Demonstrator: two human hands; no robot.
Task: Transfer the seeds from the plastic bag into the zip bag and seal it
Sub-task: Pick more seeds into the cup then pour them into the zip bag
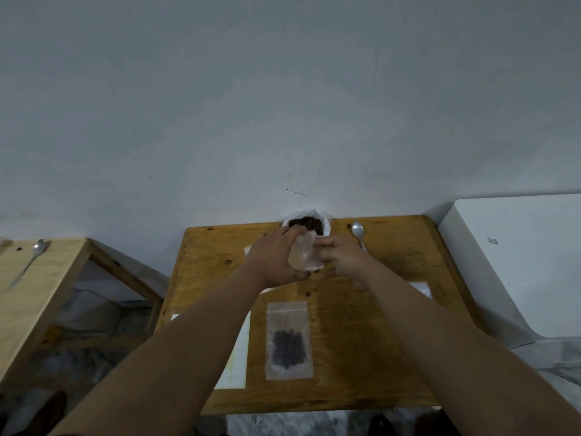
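- Hands, pair: my left hand [276,256] and right hand [341,258] are raised together over the far half of the wooden table [361,325], both forearms stretched forward.
- Empty zip bag [304,254]: held between them; left fingers wrapped round its side, right fingertips pinching its edge. Whether its mouth is open, I cannot tell.
- Plastic bag [306,224]: stands open against the wall just beyond my hands, full of dark seeds [307,223].
- Filled zip bag [289,339]: lies flat near me, seeds inside.
- Spoon [358,232]: right of the plastic bag, untouched.
- Risk: my knuckles sit close to the plastic bag; a nudge could tip it and spill seeds.
- Risk: slippery film may slide from the pinch.
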